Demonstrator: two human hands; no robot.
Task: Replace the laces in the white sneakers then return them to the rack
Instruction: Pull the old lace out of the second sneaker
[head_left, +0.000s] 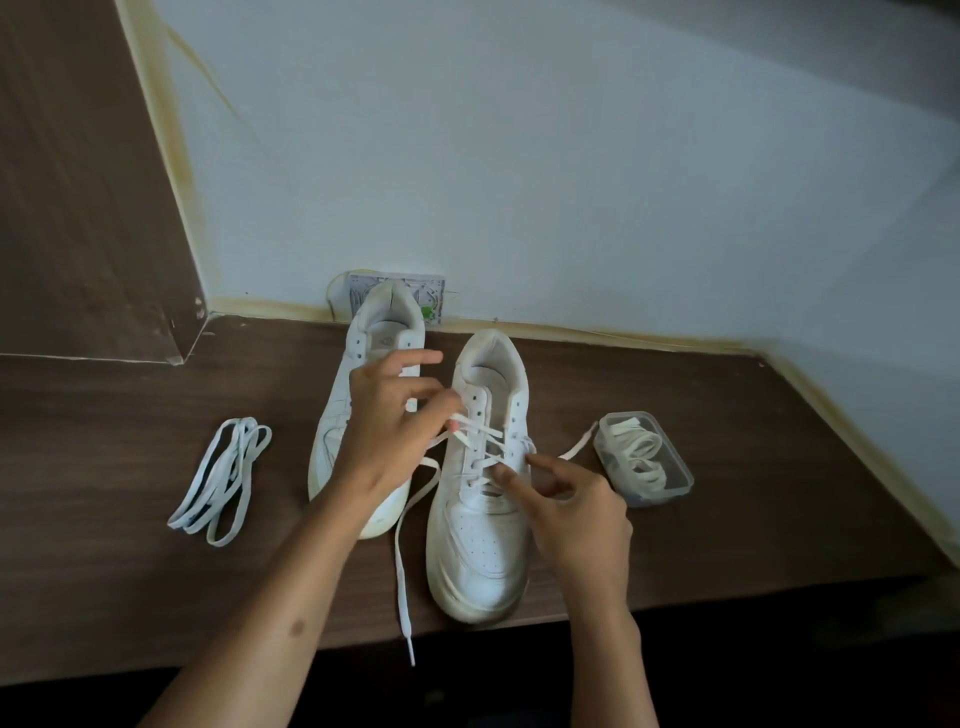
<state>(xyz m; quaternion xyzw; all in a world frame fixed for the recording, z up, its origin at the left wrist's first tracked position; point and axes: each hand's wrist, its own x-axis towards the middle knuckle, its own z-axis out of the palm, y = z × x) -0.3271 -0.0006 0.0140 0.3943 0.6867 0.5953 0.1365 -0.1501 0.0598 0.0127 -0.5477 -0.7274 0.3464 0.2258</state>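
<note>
A: What are the hands doing?

B: The left hand (387, 415) hovers over the gap between the two sneakers, thumb and forefinger pinching one end of the lace (470, 434) near its pinkish tip, the other fingers fanned out. The right hand (563, 506) sits at the right side of the near sneaker (480, 530), fingers curled; its forefinger and thumb touch the lace crossings, but I cannot tell whether they truly pinch it.

A: Where is that sneaker?

B: Directly beneath both hands, toe toward the person, on the brown table (753, 493). It is laced over the lower eyelets only; one loose end trails down from under the left hand and hangs over the table's front edge, another runs out beyond the right hand.

A: And the other one?

B: The far sneaker (363, 374) stands just left of the left hand, partly behind it, no lace in its eyelets.

A: Anything else?

B: A bundle of laces (223, 480) lies well left of the left hand. A clear plastic box (647, 465) holding a coiled lace sits just right of the right hand.
</note>
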